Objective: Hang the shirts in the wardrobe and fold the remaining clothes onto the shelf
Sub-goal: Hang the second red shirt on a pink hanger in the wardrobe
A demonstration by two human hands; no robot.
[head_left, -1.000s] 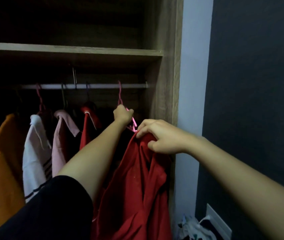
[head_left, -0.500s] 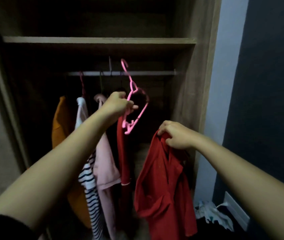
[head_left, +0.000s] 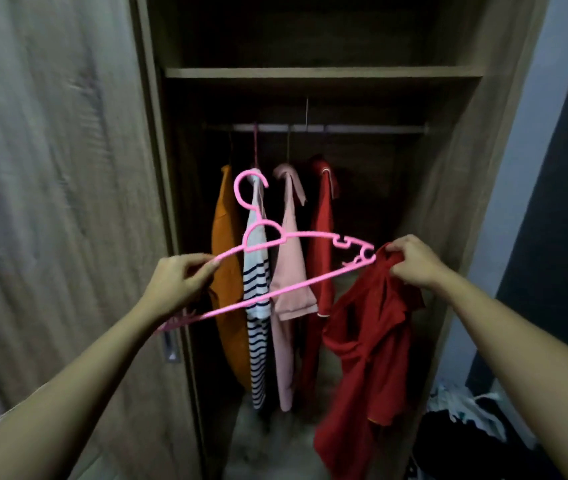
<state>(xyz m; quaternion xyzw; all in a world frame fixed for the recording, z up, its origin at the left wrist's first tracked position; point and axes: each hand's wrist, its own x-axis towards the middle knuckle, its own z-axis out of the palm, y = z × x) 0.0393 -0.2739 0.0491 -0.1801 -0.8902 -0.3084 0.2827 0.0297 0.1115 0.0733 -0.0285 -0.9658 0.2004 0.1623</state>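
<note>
You stand before the open wardrobe (head_left: 455, 209), its wooden door (head_left: 68, 202) swung to your left and its upper shelf (head_left: 320, 72) bare along the front edge, where folded clothes are meant to go. Four garments hang from the rail (head_left: 362, 128), pushed toward its left end: an orange shirt (head_left: 225, 237), a striped shirt (head_left: 257, 306), a pale pink shirt (head_left: 289, 265) and a red shirt (head_left: 322, 237), which leaves free rail to the right, likely the spot for the next one. The loose red shirt (head_left: 369, 341) hangs limp from your right hand (head_left: 414, 263), out in front of the wardrobe; that grip is pressed together, bunching the cloth near the collar so the opening stays up at hanger height. A heap of clothes (head_left: 462, 420) lies on the floor at lower right, judged to be the remaining pile. Your left hand (head_left: 178, 284) pinches the pink hanger (head_left: 296, 237) by its left arm between thumb and fingers, hook up and bar tilted, so its right tip meets the red collar. The step in hand appears to be threading that tip into the neck; the shirt is not yet on the hanger.
</note>
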